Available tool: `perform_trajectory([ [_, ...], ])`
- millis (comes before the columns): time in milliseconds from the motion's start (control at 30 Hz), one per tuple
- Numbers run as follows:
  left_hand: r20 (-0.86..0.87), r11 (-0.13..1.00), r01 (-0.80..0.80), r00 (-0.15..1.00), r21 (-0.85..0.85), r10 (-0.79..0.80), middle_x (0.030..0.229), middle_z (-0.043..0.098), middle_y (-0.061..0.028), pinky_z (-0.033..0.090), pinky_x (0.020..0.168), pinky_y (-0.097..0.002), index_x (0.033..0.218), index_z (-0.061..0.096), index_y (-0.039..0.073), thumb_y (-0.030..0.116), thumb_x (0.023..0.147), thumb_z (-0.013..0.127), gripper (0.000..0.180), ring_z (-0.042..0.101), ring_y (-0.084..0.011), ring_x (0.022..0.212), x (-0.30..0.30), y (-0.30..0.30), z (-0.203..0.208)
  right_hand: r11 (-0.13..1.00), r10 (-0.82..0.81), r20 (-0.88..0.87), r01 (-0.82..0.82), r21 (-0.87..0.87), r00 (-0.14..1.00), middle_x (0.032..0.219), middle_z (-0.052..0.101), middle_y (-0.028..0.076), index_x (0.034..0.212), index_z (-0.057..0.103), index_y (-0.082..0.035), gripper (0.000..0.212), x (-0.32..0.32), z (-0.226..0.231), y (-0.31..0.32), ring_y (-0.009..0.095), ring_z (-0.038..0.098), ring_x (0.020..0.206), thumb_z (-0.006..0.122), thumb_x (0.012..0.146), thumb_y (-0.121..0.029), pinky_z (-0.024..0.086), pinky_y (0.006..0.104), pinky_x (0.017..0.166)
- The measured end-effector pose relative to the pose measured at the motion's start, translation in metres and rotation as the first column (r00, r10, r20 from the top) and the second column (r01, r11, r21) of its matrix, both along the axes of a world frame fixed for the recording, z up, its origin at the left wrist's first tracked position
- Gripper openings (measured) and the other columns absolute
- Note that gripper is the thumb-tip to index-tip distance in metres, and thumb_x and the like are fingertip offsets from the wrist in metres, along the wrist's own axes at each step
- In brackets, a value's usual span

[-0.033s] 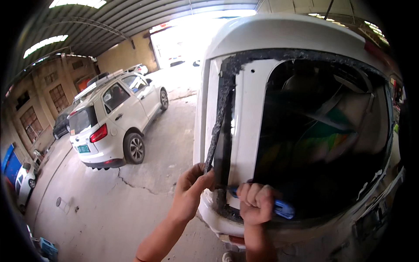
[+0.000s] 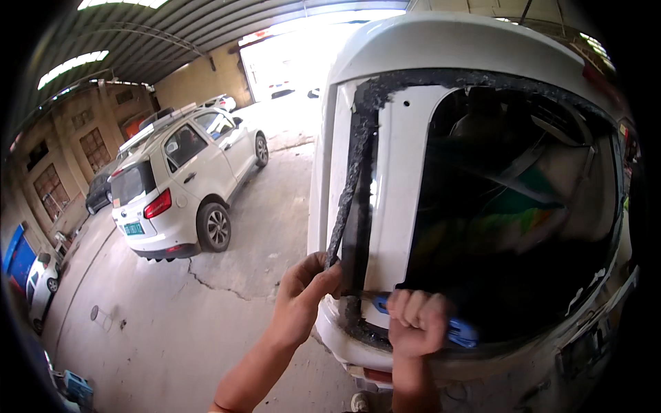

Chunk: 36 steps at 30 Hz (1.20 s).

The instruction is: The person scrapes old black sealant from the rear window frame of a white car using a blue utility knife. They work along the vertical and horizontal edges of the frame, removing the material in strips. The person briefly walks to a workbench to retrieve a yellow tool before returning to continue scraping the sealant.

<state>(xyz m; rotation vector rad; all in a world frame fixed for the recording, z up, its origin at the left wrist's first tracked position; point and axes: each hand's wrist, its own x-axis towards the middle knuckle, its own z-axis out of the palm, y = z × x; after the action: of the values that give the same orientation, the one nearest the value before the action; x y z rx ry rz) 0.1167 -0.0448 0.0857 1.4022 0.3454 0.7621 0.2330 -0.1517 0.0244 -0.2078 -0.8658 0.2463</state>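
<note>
firstly, black strip: lay along the near white car, lower end pinched in your left hand, seemingly for tension; secondly, blue-handled tool: was gripped in your right hand, tip toward the strip, presumably for leverage.

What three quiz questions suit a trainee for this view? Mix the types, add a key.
1. Multiple choice: what do the fingers of the left hand pinch?
A) a cloth
B) the black strip
C) a glass pane

2. Fill in the colour: the right hand grips a ___ tool.

3. True or false: in the picture, the nearest parked car is left of both hands.

Key:
1. B
2. blue
3. true
</note>
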Motion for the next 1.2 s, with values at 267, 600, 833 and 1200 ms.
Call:
perform_trajectory([
  [267, -0.012, 0.999, 0.025, 1.000, 0.034, -0.025, 0.082, 0.059, -0.0022, 0.043, 0.076, -0.0249, 0.098, 0.058, -0.001, 0.013, 0.089, 0.057, 0.016, 0.054, -0.0102, 0.077, 0.004, -0.005, 0.011, 0.997, -0.052, -0.047, 0.055, 0.056, 0.998, 0.052, 0.028, -0.002, 0.066, 0.030, -0.015, 0.031, 0.003, 0.014, -0.009, 0.011, 0.025, 0.044, 0.042, 0.094, -0.021, 0.029, 0.0283, 0.048],
  [600, 0.029, 0.999, 0.034, 0.999, -0.004, -0.034, 0.081, 0.054, -0.0029, 0.041, 0.072, -0.0268, 0.098, 0.056, -0.001, 0.016, 0.090, 0.054, 0.019, 0.050, -0.0120, 0.076, 0.009, -0.008, 0.002, 0.995, -0.016, 0.018, 0.015, 0.094, 1.000, 0.053, 0.028, -0.003, 0.068, 0.031, -0.014, 0.028, 0.001, 0.028, 0.011, 0.010, 0.024, 0.044, 0.040, 0.093, -0.022, 0.029, 0.0262, 0.046],
  [833, 0.025, 1.000, 0.001, 1.000, 0.000, -0.001, 0.076, 0.051, -0.0015, 0.039, 0.068, -0.0262, 0.095, 0.055, 0.000, 0.017, 0.091, 0.054, 0.018, 0.046, -0.0110, 0.072, 0.004, -0.016, 0.001, 0.688, -0.452, 0.455, 0.624, -0.369, 0.767, 0.066, 0.046, 0.001, 0.079, 0.050, -0.009, 0.015, -0.004, -0.022, 0.010, 0.014, 0.044, 0.058, 0.046, 0.092, -0.016, 0.040, 0.0274, 0.057],
  [1200, 0.047, 1.000, 0.002, 0.999, -0.029, 0.000, 0.074, 0.049, -0.0013, 0.039, 0.067, -0.0258, 0.095, 0.055, -0.001, 0.015, 0.092, 0.053, 0.017, 0.044, -0.0105, 0.069, -0.001, -0.012, -0.001, -0.332, -0.231, 0.926, 0.919, 0.212, -0.297, 0.087, 0.058, 0.007, 0.099, 0.058, -0.006, 0.014, 0.000, -0.034, -0.040, 0.017, 0.056, 0.080, 0.052, 0.090, -0.013, 0.047, 0.0299, 0.073],
])
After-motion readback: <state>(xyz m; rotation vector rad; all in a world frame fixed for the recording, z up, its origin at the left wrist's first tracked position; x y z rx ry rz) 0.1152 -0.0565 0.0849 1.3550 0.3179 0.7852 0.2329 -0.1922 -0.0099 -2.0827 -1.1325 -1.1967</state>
